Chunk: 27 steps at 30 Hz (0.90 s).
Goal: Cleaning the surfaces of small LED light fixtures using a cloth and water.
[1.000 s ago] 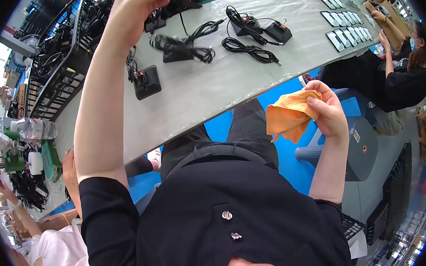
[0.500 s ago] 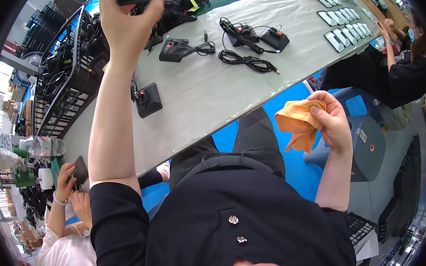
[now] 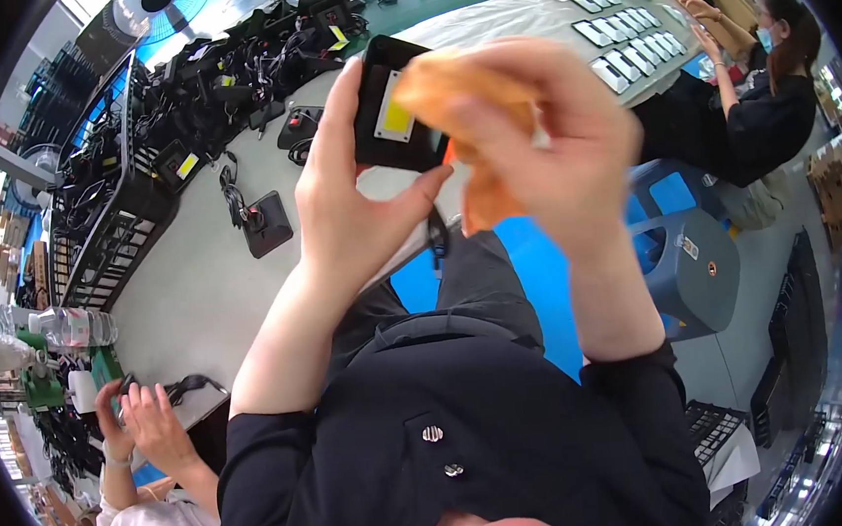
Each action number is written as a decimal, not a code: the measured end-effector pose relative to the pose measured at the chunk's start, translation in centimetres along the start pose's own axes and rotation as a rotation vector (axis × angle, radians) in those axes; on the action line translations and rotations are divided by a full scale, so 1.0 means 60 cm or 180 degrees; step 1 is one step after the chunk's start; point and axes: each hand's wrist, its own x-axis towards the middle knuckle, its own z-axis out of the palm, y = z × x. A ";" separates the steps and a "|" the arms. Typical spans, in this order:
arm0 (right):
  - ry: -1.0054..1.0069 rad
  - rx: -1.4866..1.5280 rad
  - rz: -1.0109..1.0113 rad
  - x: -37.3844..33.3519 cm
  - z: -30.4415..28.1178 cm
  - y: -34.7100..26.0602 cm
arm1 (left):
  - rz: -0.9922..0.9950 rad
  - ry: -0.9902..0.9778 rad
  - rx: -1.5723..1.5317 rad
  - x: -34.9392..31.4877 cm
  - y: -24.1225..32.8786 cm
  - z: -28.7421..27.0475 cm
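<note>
My left hand (image 3: 351, 194) grips a flat black device (image 3: 388, 152) by its side and lower edge, raised over the table's front edge. A yellow panel in a pale frame shows on its upward face, and a black cable hangs below. My right hand (image 3: 574, 137), blurred by motion, clutches an orange cloth (image 3: 473, 110). The cloth overlaps the device's right side; whether it presses on it I cannot tell. On the table left of my left hand lies a black device with a coiled cable (image 3: 267, 224). Another such device (image 3: 301, 126) is partly hidden behind that hand.
A black crate (image 3: 130, 212) of cabled devices stands at left, beside a heap of black devices (image 3: 267, 62). White-topped pieces (image 3: 626, 34) lie in rows at far right. Co-workers sit at right (image 3: 771, 117) and lower left (image 3: 153, 432). A grey stool (image 3: 693, 261) stands right.
My left hand has come back from the far left of the table with the black device. My right hand has lifted the orange cloth up and left to the device.
</note>
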 end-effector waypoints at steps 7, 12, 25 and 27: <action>-0.0326 -0.0916 -0.0561 -0.041 0.046 -0.039 | 0.1063 0.0157 0.0904 -0.024 0.018 -0.019; 0.0053 -0.0871 -0.0426 -0.027 0.016 -0.047 | 0.1231 0.0082 0.0794 -0.047 0.043 -0.029; -0.0683 -0.0799 0.0131 -0.058 0.040 -0.076 | 0.1341 0.0112 0.1034 -0.065 0.021 -0.045; -0.0993 -0.0460 0.0493 -0.065 0.029 -0.072 | 0.1379 0.0040 0.1068 -0.070 0.013 -0.046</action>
